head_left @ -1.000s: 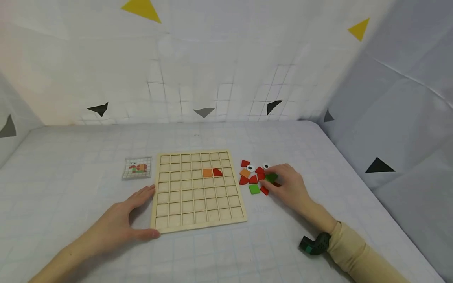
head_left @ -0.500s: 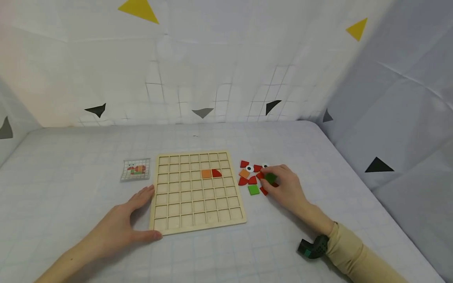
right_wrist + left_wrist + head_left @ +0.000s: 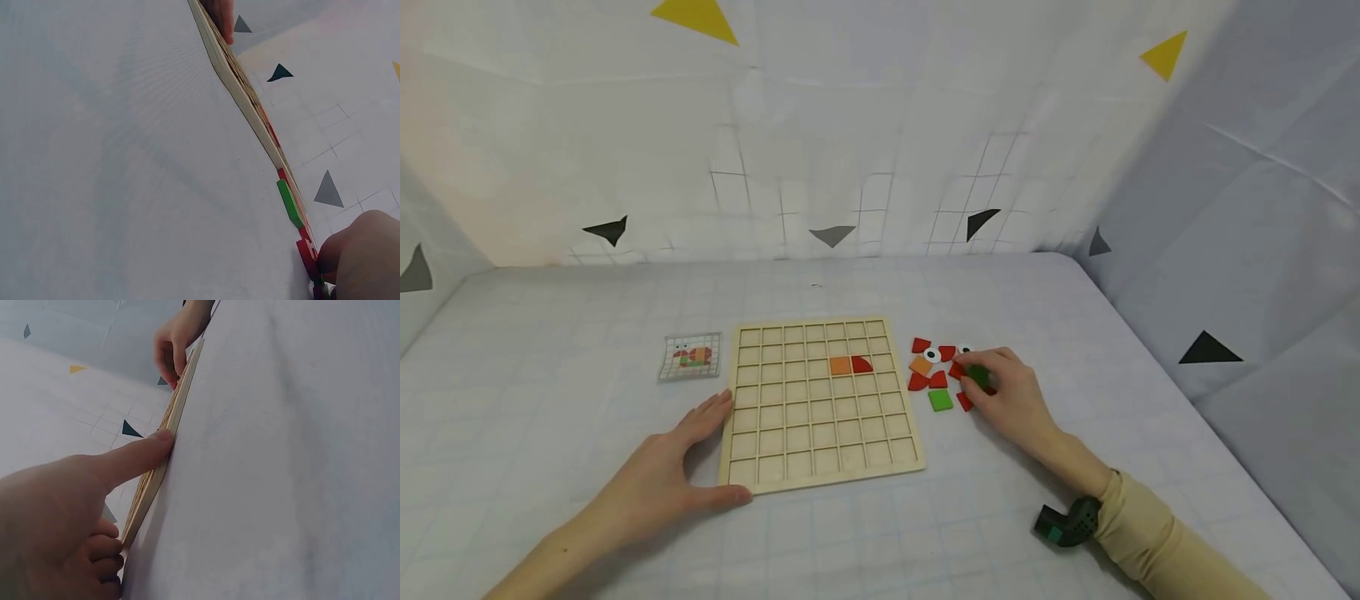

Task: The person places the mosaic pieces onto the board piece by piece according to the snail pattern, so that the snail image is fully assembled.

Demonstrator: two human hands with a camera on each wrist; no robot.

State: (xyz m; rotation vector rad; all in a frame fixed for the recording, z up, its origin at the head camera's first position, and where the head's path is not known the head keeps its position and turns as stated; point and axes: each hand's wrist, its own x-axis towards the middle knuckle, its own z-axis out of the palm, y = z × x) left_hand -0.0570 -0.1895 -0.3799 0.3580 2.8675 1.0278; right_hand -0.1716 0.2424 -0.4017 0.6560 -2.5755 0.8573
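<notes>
A wooden grid board (image 3: 805, 433) lies on the table with an orange square tile (image 3: 840, 366) and a red quarter-round tile (image 3: 862, 364) side by side in its cells. My left hand (image 3: 662, 471) is spread along the board's left side, fingers at the left edge and thumb at the near left corner. To the board's right, my right hand (image 3: 1011, 396) bends over the loose tiles and pinches a red tile (image 3: 957, 371) between thumb and fingertips. A dark green tile (image 3: 977, 377) shows under that hand, partly hidden. A bright green tile (image 3: 290, 203) lies close by in the right wrist view.
Around the right hand lie several red tiles (image 3: 918, 382), another orange tile (image 3: 921, 365) and round eye pieces (image 3: 932, 355). Left of the board is a small picture card (image 3: 691, 357) in a clear sleeve. A dark device (image 3: 1067, 522) sits at the right wrist.
The right fingers have shifted the red tiles slightly; one now lies a little farther back, close to the eye piece. The left hand stays at the board's edge.
</notes>
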